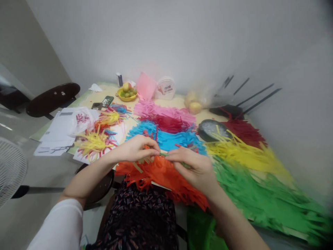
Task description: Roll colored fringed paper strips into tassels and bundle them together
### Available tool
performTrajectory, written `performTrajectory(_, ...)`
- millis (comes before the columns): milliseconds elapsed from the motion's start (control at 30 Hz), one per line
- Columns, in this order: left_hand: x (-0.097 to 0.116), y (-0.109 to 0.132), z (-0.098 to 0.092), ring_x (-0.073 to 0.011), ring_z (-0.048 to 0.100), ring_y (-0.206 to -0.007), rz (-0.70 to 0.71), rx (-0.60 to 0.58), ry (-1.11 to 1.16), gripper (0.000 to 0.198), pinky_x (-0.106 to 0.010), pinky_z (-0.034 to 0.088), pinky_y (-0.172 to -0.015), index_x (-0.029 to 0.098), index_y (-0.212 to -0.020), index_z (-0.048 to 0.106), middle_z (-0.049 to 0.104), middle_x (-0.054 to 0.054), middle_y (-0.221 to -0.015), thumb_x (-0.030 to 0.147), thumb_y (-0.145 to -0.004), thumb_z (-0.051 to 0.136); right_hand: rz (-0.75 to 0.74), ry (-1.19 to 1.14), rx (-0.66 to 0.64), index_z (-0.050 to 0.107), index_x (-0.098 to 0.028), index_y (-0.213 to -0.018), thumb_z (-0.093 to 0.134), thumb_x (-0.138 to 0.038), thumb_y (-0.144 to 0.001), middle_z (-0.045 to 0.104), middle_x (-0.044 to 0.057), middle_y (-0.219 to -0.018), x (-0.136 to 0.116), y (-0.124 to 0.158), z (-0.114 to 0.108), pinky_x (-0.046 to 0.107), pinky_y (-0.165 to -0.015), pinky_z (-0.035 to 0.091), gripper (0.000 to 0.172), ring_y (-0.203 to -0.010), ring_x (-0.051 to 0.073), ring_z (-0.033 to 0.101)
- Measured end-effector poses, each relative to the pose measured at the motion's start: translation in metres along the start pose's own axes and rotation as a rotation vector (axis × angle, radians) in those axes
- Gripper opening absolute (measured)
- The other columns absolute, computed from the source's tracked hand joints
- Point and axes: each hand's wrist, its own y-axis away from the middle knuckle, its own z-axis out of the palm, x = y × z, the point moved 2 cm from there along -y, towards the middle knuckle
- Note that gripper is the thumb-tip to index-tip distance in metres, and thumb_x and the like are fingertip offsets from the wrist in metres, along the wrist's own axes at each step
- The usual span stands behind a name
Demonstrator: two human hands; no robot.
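- Left hand (142, 147): thumb and finger pinched narrowly on one end of a thin green strip (163, 154).
- Right hand (194, 165): fingers (179, 152) bent close together, closed on the strip's other end; the two hands are near but apart.
- The strip spans the short gap between them, above the orange strips (153, 173) at the near edge of the surface (109, 89).
- Beyond the hands lie blue strips (171, 138), then dark red, then pink strips (161, 109).
- On the right, green strips (270, 201) are nearest, with yellow strips (244, 158) and red strips (243, 133) behind.
- A dark bowl (201, 130) stands beside the yellow strips; its pale contents are unclear.
- On the left, yellow-topped bunches (92, 140) lie near white papers (59, 128) and a plastic bag (82, 121).
- At the back, a yellow bowl (127, 99) holds fruit; a phone (107, 101) lies to its left, and a white tub (165, 88) stands to its right.
- A pale wall (182, 34) rises behind; a fan (10, 170) and a dark chair (54, 99) stand on the left.
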Motion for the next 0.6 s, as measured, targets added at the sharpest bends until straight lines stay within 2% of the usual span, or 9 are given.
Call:
performTrajectory(100,-0.008,0.0,0.003,-0.0167,0.066,-0.082,0.124,0.134,-0.369,0.019,-0.03,0.048,-0.084,0.015,-0.09,0.07,0.073,-0.006,-0.082,0.024,-0.094,0.054,0.11,-0.022,-0.131,0.075,-0.025,-0.103,0.06,-0.016,-0.086,0.076,0.005,-0.105,0.01,0.0,-0.009,0.032,-0.091,0.054,0.024,-0.099,0.019,0.07)
performTrajectory(167,-0.011,0.002,0.007,-0.0184,0.064,-0.088,0.236,0.25,-0.636,0.017,-0.039,0.043,-0.098,0.018,-0.093,0.069,0.073,-0.005,-0.082,0.021,-0.095,0.053,0.252,-0.079,-0.191,0.073,-0.025,-0.112,0.063,-0.028,-0.087,0.073,0.006,-0.117,0.019,-0.007,-0.014,0.036,-0.095,0.052,0.027,-0.109,0.022,0.067)
performTrajectory(200,-0.012,0.002,0.008,-0.0184,0.064,-0.09,0.295,0.3,-0.735,0.018,-0.043,0.039,-0.102,0.019,-0.095,0.069,0.073,-0.004,-0.081,0.02,-0.096,0.051,0.329,-0.114,-0.2,0.073,-0.024,-0.113,0.064,-0.033,-0.087,0.073,0.007,-0.116,0.023,-0.011,-0.014,0.036,-0.093,0.053,0.029,-0.108,0.023,0.067)
performTrajectory(233,-0.012,0.003,0.01,-0.0178,0.064,-0.091,0.358,0.342,-0.805,0.018,-0.046,0.037,-0.106,0.02,-0.097,0.068,0.073,-0.004,-0.081,0.018,-0.096,0.05,0.401,-0.159,-0.213,0.073,-0.023,-0.111,0.063,-0.038,-0.088,0.075,0.006,-0.11,0.026,-0.015,-0.013,0.035,-0.086,0.055,0.029,-0.101,0.023,0.069)
performTrajectory(300,-0.012,0.006,0.011,-0.0163,0.064,-0.091,0.494,0.418,-0.887,0.019,-0.046,0.035,-0.108,0.022,-0.1,0.067,0.074,-0.002,-0.085,0.016,-0.096,0.05,0.533,-0.298,-0.292,0.076,-0.02,-0.097,0.061,-0.045,-0.088,0.076,0.005,-0.086,0.032,-0.021,-0.003,0.029,-0.063,0.054,0.03,-0.072,0.019,0.069)
performTrajectory(367,-0.014,0.01,0.011,-0.0157,0.065,-0.093,0.612,0.472,-0.936,0.017,-0.044,0.037,-0.108,0.023,-0.101,0.067,0.075,-0.002,-0.091,0.017,-0.095,0.053,0.628,-0.49,-0.385,0.074,-0.018,-0.083,0.063,-0.05,-0.086,0.071,0.002,-0.068,0.034,-0.023,0.011,0.024,-0.045,0.043,0.034,-0.047,0.012,0.056)
performTrajectory(400,-0.015,0.012,0.01,-0.0157,0.066,-0.094,0.645,0.494,-0.951,0.017,-0.043,0.038,-0.107,0.024,-0.102,0.068,0.076,-0.002,-0.093,0.017,-0.094,0.054,0.655,-0.578,-0.393,0.072,-0.017,-0.078,0.065,-0.051,-0.084,0.069,0.001,-0.063,0.034,-0.024,0.017,0.023,-0.043,0.04,0.035,-0.043,0.01,0.051)
performTrajectory(500,-0.024,0.015,0.011,-0.0161,0.066,-0.098,0.616,0.585,-0.909,0.021,-0.043,0.039,-0.106,0.025,-0.107,0.068,0.077,-0.001,-0.097,0.015,-0.092,0.056,0.659,-0.71,-0.255,0.069,-0.017,-0.076,0.075,-0.047,-0.076,0.067,0.0,-0.059,0.031,-0.022,0.03,0.024,-0.052,0.045,0.031,-0.05,0.012,0.058)
performTrajectory(600,-0.031,0.01,0.018,-0.0162,0.067,-0.092,0.501,0.758,-0.689,0.021,-0.041,0.043,-0.1,0.025,-0.105,0.07,0.077,-0.002,-0.09,0.014,-0.09,0.06,0.637,-0.735,-0.113,0.07,-0.018,-0.085,0.076,-0.044,-0.077,0.069,0.0,-0.061,0.027,-0.021,0.035,0.026,-0.057,0.048,0.027,-0.056,0.014,0.062)
